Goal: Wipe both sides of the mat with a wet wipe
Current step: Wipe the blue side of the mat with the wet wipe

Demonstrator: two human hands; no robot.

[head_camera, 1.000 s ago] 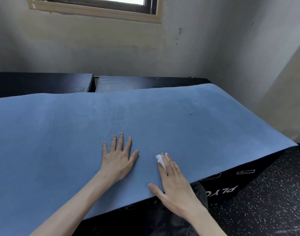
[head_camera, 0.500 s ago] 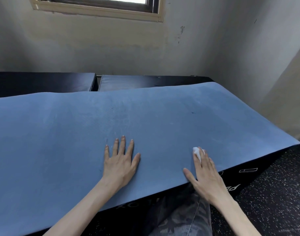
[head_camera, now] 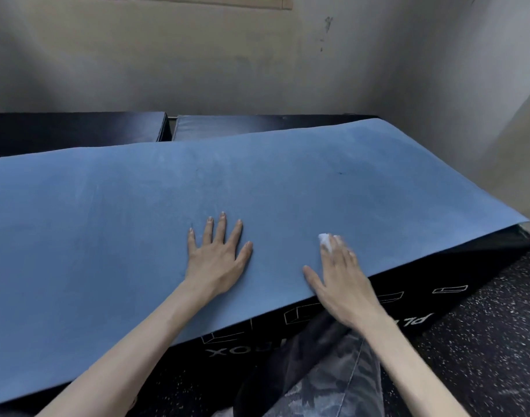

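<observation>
Blue mat [head_camera: 137, 221] lay spread flat over black plyo boxes [head_camera: 408, 308], its near edge and right end overhanging the front box slightly; white lettering on the box face was only partly readable. Behind the mat's far edge, two more black padded boxes [head_camera: 242, 126] stood against a stained wall [head_camera: 227, 70]. Speckled black floor [head_camera: 483, 341] showed to the right of the boxes.

Left hand [head_camera: 217, 260] rested flat on the mat near the middle of the near edge, fingers straight and spread, gripping nothing; it appeared to serve as an anchor. Right hand [head_camera: 338, 281] lay palm-down just inside the near edge, toward the right end, fingers straight and pressing a small bunched white wet wipe [head_camera: 325, 239] under the fingertips. Fingertips blurred, so the wipe seemed to be mid-stroke.

Judgement: upper side being wiped, right-end section in hand; underside not yet visible, so roughly the first half of the task.

Notes for doing this step well: the anchoring palm belongs close to the stroke so the overhanging edge does not ripple or slide. Strokes should overlap and run off the edge and right corner. The wipe was small and wadded; opening it out under flat fingers would cover more. Far-edge strip looked dusty and needs a reach.
</observation>
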